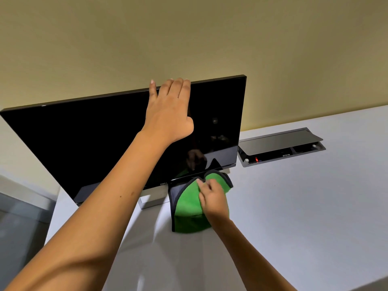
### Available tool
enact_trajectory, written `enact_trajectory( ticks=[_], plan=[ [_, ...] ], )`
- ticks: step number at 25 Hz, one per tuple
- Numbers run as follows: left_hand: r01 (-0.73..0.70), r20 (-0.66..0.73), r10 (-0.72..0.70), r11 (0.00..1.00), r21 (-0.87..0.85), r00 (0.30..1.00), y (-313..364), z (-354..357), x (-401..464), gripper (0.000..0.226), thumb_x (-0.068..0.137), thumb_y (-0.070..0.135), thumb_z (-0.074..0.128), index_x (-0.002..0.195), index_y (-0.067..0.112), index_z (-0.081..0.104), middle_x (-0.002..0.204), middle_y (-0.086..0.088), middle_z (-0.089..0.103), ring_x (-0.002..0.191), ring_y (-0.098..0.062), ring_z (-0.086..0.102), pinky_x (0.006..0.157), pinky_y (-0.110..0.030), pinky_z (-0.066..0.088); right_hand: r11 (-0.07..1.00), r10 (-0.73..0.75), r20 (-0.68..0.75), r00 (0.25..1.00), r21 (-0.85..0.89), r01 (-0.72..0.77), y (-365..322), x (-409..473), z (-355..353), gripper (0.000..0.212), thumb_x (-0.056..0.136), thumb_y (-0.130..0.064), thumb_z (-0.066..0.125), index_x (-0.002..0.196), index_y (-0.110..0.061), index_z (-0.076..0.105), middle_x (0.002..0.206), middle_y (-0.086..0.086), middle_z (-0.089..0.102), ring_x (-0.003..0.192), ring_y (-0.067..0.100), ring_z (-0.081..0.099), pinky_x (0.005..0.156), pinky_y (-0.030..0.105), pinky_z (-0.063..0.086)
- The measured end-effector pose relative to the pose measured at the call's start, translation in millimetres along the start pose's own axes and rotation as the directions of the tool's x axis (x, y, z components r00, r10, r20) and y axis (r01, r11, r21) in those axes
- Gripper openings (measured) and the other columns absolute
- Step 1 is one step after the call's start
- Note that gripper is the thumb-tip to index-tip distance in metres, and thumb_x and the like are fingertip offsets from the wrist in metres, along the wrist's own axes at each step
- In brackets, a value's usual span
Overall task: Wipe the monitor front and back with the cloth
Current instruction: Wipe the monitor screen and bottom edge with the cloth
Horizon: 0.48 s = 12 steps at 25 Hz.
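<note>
Black monitor (100, 141) standing on a silver base (150, 199) upon a white desk (294, 206), screen dark, tilted in view so that the top edge climbs toward the right.

Left hand (170, 110) reaching far up from the lower left, arm almost fully stretched, forearm crossing in front of the monitor's screen. Palm laid over the screen just below the monitor's top edge; fingers (176, 87) hooked over that edge, tips hidden behind the panel, thumb (152, 89) standing apart to the left and rising above the bezel. Gripping the monitor's upper rim.

Right hand (213, 199) lower, under the monitor's bottom right part, forearm coming in from the lower right. Fingers bent and pressed into a green cloth (186, 206) with a dark border, pinching a fold of it near the top. Cloth touching the monitor's lower bezel at its upper end, hanging down in front of the desk surface just right of the monitor's base, lower end draped near the desk.

Right of the monitor, set in the desk, a cable box (281, 147) with its dark lid raised; small red light inside.
</note>
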State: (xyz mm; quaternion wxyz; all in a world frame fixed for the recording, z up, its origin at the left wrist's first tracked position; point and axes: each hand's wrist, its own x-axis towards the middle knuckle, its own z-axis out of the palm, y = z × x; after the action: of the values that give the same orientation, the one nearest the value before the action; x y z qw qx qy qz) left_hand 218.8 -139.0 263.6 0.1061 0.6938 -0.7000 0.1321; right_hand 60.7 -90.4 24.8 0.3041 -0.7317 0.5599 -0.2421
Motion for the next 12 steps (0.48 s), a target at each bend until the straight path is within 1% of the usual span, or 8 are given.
enact_trajectory(
  ticks=[1, 2, 3, 4, 5, 7, 9, 12],
  plan=[
    [0.000, 0.003, 0.000, 1.000, -0.002, 1.000, 0, 0, 0, 0.078, 0.073, 0.019, 0.053, 0.145, 0.007, 0.024, 0.148, -0.010, 0.031, 0.138, -0.029, 0.025, 0.113, -0.057, 0.004, 0.988, 0.103, -0.131, 0.986, 0.127, -0.086, 1, 0, -6, 0.028, 0.095, -0.018, 0.049, 0.120, -0.011, 0.062, 0.089, -0.011, 0.047, 0.078, -0.004, 0.046, 0.069, 0.005, 0.031],
    [0.000, 0.005, 0.000, 1.000, -0.003, 1.000, 0, 0, 0, 0.078, 0.073, 0.019, 0.053, 0.145, 0.007, 0.024, 0.148, -0.010, 0.031, 0.138, -0.029, 0.025, 0.113, -0.057, 0.004, 0.971, 0.179, -0.277, 0.944, 0.204, -0.124, 3, 2, -14, 0.030, 0.093, -0.011, 0.053, 0.121, -0.009, 0.062, 0.091, -0.005, 0.049, 0.077, 0.001, 0.047, 0.073, 0.008, 0.032],
    [0.000, 0.005, 0.000, 1.000, -0.003, 1.000, 0, 0, 0, 0.078, 0.073, 0.019, 0.053, 0.145, 0.007, 0.024, 0.148, -0.009, 0.031, 0.138, -0.029, 0.025, 0.113, -0.057, 0.004, 0.965, 0.229, -0.396, 0.889, 0.216, -0.153, 7, 6, -22, 0.032, 0.090, -0.006, 0.056, 0.121, -0.007, 0.062, 0.095, 0.003, 0.051, 0.081, 0.010, 0.048, 0.078, 0.013, 0.033],
    [-0.001, 0.003, 0.001, 1.000, -0.003, 1.000, 0, 0, 0, 0.078, 0.073, 0.019, 0.054, 0.145, 0.007, 0.025, 0.148, -0.009, 0.031, 0.138, -0.029, 0.025, 0.113, -0.057, 0.005, 0.951, 0.282, -0.460, 0.842, 0.248, -0.183, 10, 13, -31, 0.032, 0.089, -0.004, 0.056, 0.120, -0.007, 0.063, 0.099, 0.009, 0.053, 0.085, 0.016, 0.050, 0.081, 0.017, 0.035],
    [0.000, 0.000, 0.000, 1.000, -0.004, 1.000, 0, -1, 1, 0.078, 0.073, 0.019, 0.054, 0.144, 0.006, 0.025, 0.148, -0.010, 0.031, 0.138, -0.029, 0.025, 0.113, -0.057, 0.005, 0.932, 0.335, -0.475, 0.814, 0.295, -0.212, 11, 21, -38, 0.031, 0.088, -0.005, 0.056, 0.118, -0.006, 0.064, 0.103, 0.012, 0.055, 0.088, 0.020, 0.052, 0.083, 0.021, 0.037],
    [0.001, -0.004, -0.001, 1.000, -0.003, 1.000, 0, 0, 1, 0.078, 0.073, 0.019, 0.055, 0.144, 0.006, 0.026, 0.148, -0.010, 0.032, 0.137, -0.029, 0.026, 0.113, -0.057, 0.005, 0.906, 0.385, -0.456, 0.803, 0.352, -0.234, 5, 36, -43, 0.026, 0.089, -0.008, 0.057, 0.113, -0.005, 0.065, 0.104, 0.011, 0.057, 0.092, 0.020, 0.053, 0.083, 0.024, 0.040],
    [-0.001, -0.010, 0.001, 1.000, -0.005, 1.000, 0, 0, 1, 0.078, 0.073, 0.019, 0.055, 0.144, 0.005, 0.026, 0.147, -0.011, 0.033, 0.137, -0.030, 0.027, 0.113, -0.058, 0.006, 0.885, 0.411, -0.454, 0.791, 0.406, -0.227, -2, 44, -40, 0.019, 0.090, -0.014, 0.060, 0.106, -0.005, 0.066, 0.097, 0.010, 0.060, 0.087, 0.020, 0.055, 0.078, 0.028, 0.044],
    [-0.004, -0.011, 0.004, 1.000, -0.001, 1.000, -1, 0, 0, 0.079, 0.072, 0.019, 0.056, 0.144, 0.005, 0.026, 0.147, -0.011, 0.034, 0.137, -0.030, 0.027, 0.113, -0.058, 0.006, 0.741, 0.602, -0.407, 0.687, 0.604, -0.292, -18, 49, -36, 0.009, 0.089, -0.018, 0.062, 0.091, -0.010, 0.065, 0.081, 0.003, 0.062, 0.074, 0.017, 0.055, 0.064, 0.027, 0.039]
  ],
)
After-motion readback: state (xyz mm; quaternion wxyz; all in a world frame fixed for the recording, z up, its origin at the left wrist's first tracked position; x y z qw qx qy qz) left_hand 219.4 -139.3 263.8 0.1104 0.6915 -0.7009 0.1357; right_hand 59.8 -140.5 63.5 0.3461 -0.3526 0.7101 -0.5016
